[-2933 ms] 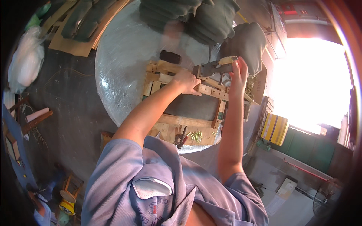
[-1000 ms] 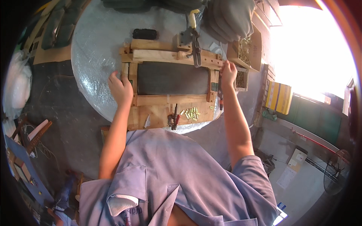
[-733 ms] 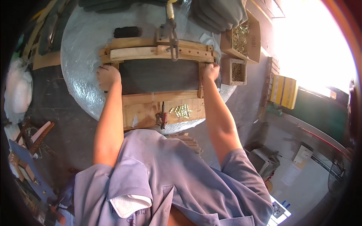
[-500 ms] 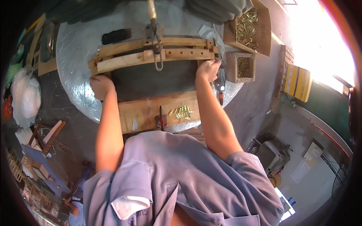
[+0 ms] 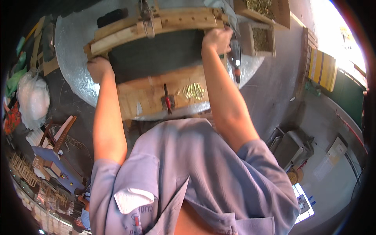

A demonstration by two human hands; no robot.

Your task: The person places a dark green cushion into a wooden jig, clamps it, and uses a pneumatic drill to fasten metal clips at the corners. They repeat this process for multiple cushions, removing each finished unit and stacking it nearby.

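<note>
A pale wooden frame with a curved rail lies across the far side of the work surface. My left hand is closed round its left end, and its fingertips are partly hidden. At the right end, my right hand grips the frame with curled fingers. A metal toggle clamp reaches over the middle of the rail. Between my arms, a dark panel adjoins the frame. Nearer to me lies a wooden board, bearing a red-handled tool and several small brass-coloured metal pieces.
A power tool lies just right of my right hand. Beyond it stand a wooden box of small parts and a cardboard box of metal pieces. Plastic film covers the table. A black object rests behind the frame.
The whole scene, frame and board included, sits higher in the picture, as the view has shifted. Both hands keep their hold on the frame's ends.
</note>
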